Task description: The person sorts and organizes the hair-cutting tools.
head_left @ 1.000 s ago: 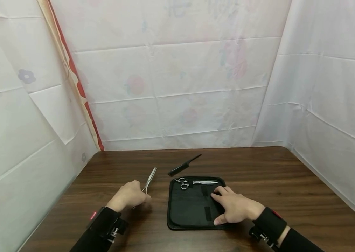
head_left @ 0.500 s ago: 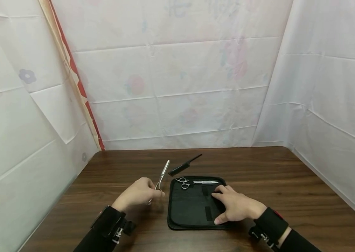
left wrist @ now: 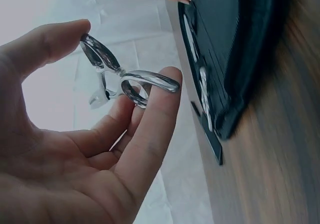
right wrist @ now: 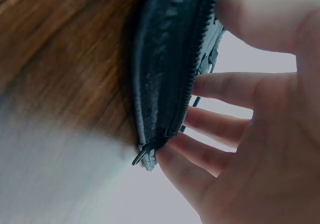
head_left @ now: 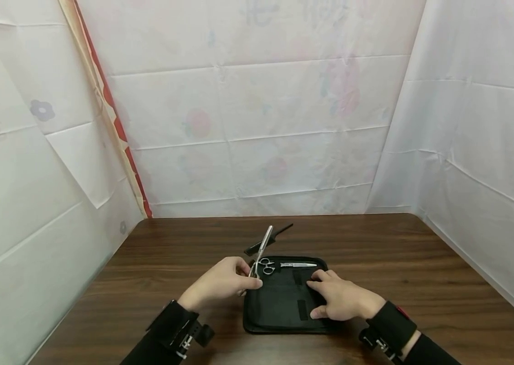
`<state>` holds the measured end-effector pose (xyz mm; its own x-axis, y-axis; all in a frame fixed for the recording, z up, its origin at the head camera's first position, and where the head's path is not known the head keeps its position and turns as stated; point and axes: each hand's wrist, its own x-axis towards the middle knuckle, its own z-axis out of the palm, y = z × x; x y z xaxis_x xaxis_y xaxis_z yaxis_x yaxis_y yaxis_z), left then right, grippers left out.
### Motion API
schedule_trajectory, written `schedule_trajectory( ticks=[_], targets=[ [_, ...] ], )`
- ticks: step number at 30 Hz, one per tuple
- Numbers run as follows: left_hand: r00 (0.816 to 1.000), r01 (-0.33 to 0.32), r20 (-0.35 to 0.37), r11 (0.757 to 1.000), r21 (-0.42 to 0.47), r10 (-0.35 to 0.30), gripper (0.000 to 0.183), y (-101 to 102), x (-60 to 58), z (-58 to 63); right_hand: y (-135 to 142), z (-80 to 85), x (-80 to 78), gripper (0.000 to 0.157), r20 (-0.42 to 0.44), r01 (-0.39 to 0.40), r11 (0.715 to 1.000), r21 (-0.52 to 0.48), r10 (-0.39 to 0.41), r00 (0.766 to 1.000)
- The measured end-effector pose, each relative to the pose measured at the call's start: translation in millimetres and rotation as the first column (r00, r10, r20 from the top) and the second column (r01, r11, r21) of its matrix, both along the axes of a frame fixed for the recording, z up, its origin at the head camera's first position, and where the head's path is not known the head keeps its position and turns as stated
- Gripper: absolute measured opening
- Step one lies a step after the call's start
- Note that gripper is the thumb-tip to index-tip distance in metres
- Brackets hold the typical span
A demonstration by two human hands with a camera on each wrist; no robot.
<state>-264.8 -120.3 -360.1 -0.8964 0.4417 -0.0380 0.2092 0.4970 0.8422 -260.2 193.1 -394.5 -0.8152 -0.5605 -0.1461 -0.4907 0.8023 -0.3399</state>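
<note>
My left hand [head_left: 221,280] holds silver scissors [head_left: 263,244] by the finger loops, between thumb and fingertips, with the blades pointing up and away. In the left wrist view the scissors' loops [left wrist: 102,54] show between thumb and index finger. The hand is at the left edge of an open black zip case [head_left: 275,306]. A second pair of scissors [head_left: 297,264] lies along the case's far side, under a strap. My right hand [head_left: 345,299] rests on the case's right edge, fingers spread; in the right wrist view they touch beside the zipper [right wrist: 197,59].
Just behind the case lies a black tail comb [head_left: 252,249], partly covered by the held scissors in the head view. All this is on a dark wooden table [head_left: 375,243]. White sheeting [head_left: 257,111] hangs behind it and on both sides.
My left hand has carried the scissors rightward from the bare table to the case's left edge, their blades now overlapping the comb. The right hand has stayed on the case.
</note>
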Motion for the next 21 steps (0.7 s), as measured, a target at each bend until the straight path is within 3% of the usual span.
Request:
schedule_trajectory(
  ticks=[11,17,21],
  targets=[
    [0.998,0.054,-0.02,0.996,0.075,-0.053,0.036,17.6,1.8,-2.7,-5.9,2.2,-1.8,0.063,-0.035,0.018,0.999,-0.04,-0.02,0.999],
    [0.996,0.09,-0.031,0.989,0.115,-0.087,0.037,26.9,2.8,-4.8,-7.1,1.9,-4.4,0.057,0.002,0.044,0.992,-0.116,-0.044,0.999],
    [0.991,0.135,-0.002,0.975,0.175,-0.137,0.034,32.1,3.6,-7.8,-7.4,1.2,-5.7,0.054,0.0,0.039,0.982,-0.184,-0.04,0.999]
  ],
)
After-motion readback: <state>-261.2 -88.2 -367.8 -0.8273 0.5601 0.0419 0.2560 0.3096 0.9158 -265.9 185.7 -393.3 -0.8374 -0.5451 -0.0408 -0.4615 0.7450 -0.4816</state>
